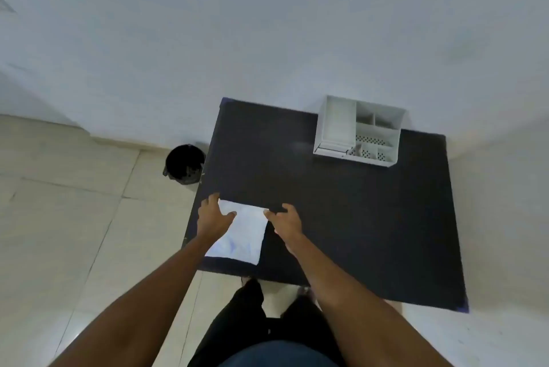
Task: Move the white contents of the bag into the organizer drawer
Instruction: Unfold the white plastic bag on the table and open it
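**Two hands at the far end of a bag on a dark tabletop**

The bag (243,233), flat and white with faint bluish marks near its near end, lies at the near left corner of the tabletop (341,218), its near end reaching close to the near edge. Its contents cannot be made out through the material. The left hand (212,215) rests over the far left corner of the bag, fingers spread and thumb laid across the bag's surface; it is not closed around anything. The right hand (286,219) sits at the far right corner of the bag, fingers curled, with the thumb tip touching the bag's edge; whether it pinches the material cannot be told. Both forearms are bare and reach in from the near edge.

The organizer (359,130), white and divided into several compartments, some with perforated walls, stands at the far edge of the tabletop, toward the right and well apart from the bag. Whether one of its parts is a drawer cannot be told.

A black bin (184,164) stands on the tiled floor (74,218) just beside the tabletop's left edge. A pale wall (267,25) rises behind the far edge.
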